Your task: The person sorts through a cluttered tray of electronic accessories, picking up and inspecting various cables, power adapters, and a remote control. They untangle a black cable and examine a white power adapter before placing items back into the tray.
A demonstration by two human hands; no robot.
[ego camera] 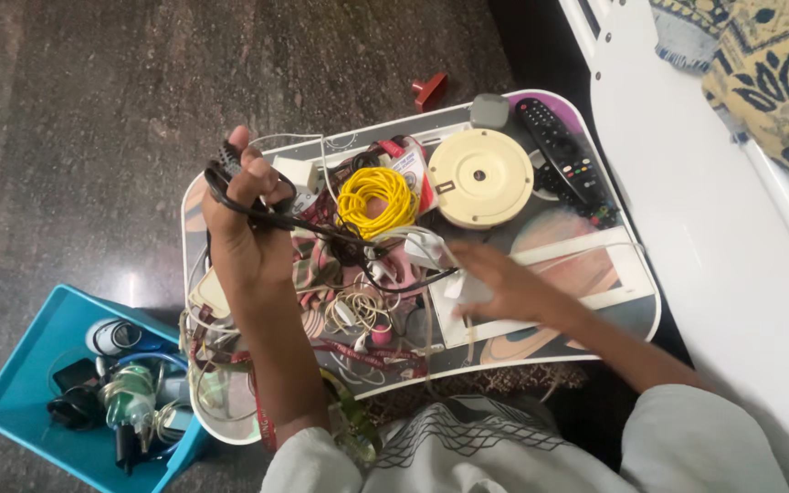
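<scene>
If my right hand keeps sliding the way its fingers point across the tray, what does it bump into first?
Probably the white plug and cable bundle lying just beyond the right hand. The fingertips are motion-blurred, so the hand may already be touching it.

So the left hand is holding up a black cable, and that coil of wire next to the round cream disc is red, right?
Not quite: the coil of wire beside the round cream disc is yellow, not red, as the head view shows. The rest holds: the left hand grips a black cable.
</scene>
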